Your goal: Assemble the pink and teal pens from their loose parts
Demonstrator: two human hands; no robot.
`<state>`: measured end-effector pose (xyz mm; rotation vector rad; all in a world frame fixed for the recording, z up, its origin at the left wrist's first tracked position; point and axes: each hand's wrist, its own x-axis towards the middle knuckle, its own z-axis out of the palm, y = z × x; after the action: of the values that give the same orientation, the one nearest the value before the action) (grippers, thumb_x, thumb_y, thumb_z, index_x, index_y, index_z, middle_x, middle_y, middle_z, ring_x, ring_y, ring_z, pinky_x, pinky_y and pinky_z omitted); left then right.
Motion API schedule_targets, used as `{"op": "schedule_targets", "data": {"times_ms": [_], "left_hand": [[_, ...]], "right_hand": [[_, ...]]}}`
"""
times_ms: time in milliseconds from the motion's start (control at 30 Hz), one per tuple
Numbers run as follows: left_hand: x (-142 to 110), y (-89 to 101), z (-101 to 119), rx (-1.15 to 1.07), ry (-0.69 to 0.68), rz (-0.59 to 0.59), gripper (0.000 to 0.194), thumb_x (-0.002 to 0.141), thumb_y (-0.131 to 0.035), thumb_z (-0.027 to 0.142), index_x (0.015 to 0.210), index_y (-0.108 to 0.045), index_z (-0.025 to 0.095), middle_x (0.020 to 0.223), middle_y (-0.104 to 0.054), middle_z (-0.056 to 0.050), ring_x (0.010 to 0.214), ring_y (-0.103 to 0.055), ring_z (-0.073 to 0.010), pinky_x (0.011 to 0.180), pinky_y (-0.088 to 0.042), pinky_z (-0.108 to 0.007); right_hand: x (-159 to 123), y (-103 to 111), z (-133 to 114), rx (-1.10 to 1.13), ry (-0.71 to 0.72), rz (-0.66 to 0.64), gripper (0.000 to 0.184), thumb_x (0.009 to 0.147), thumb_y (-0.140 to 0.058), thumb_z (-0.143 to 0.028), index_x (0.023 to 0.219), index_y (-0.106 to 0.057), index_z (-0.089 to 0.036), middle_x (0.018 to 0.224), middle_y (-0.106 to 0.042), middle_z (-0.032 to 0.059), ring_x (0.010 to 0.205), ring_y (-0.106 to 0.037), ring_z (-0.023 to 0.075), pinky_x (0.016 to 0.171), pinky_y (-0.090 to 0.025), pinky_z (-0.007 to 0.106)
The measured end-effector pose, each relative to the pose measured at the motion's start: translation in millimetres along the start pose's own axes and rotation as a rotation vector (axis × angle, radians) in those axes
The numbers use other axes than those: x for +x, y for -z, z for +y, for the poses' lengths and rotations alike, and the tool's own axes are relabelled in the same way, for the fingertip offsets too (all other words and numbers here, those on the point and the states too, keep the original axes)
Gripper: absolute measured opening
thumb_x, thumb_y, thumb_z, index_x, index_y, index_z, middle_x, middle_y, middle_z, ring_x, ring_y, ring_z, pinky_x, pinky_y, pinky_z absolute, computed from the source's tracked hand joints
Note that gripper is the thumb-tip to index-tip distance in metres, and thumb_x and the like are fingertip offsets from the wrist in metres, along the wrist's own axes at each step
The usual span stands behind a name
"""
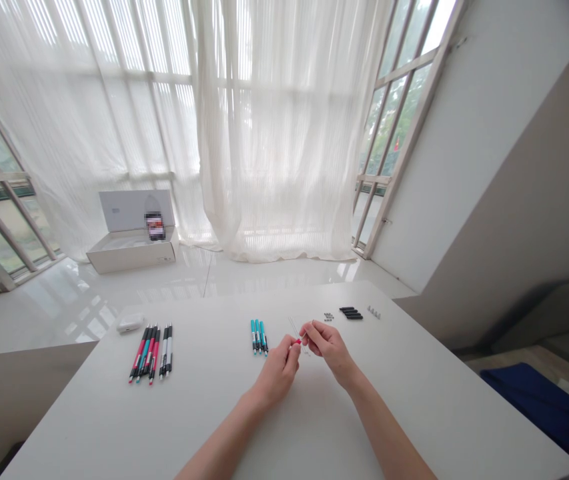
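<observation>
Bright room, sheer white curtains behind, and over the white tabletop the left hand and right hand meet on a small red piece!

There it is, the small red piece held up just above the tabletop between the hands, poking out past the left fingers, which curl shut around it. The right fingers come in tight, pinched narrow at the same spot, with thin pale rods rising just past them. Near the left hand, three teal pens lie side by side; further left, red-and-black pens, black-and-white pens and a small white case. Beyond the right hand, small black parts and metal bits. Out on the shiny floor, an open white box!
</observation>
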<state>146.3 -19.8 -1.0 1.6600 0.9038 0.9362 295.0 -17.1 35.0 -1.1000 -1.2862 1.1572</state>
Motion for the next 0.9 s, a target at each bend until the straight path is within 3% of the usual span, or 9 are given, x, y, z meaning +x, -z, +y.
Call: {"op": "schedule_targets", "data": {"times_ms": [400,900], "left_hand": [[-0.2,-0.1,-2.8,0.005,-0.007,-0.006,0.036,0.093,-0.031,0.051,0.085,-0.045,0.019,0.054,-0.039,0.007,0.049,-0.033,-0.0093,0.050,-0.026,-0.023],[-1.8,1.4,2.1,-0.041,0.054,-0.017,0.036,0.091,-0.034,0.052,0.080,-0.044,0.020,0.052,-0.045,0.006,0.049,-0.037,-0.0098,0.053,-0.031,-0.023]], "right_hand": [[-0.6,0.9,2.6,-0.106,0.090,0.003,0.041,0.081,-0.056,-0.056,0.070,-0.061,-0.017,0.056,-0.050,-0.0023,0.047,-0.035,0.0084,0.046,-0.027,0.024],[1.9,-1.5,1.0,-0.041,-0.021,-0.006,0.042,0.077,-0.059,-0.057,0.068,-0.062,-0.017,0.054,-0.053,-0.0018,0.043,-0.031,0.0067,0.043,-0.024,0.024]]}}
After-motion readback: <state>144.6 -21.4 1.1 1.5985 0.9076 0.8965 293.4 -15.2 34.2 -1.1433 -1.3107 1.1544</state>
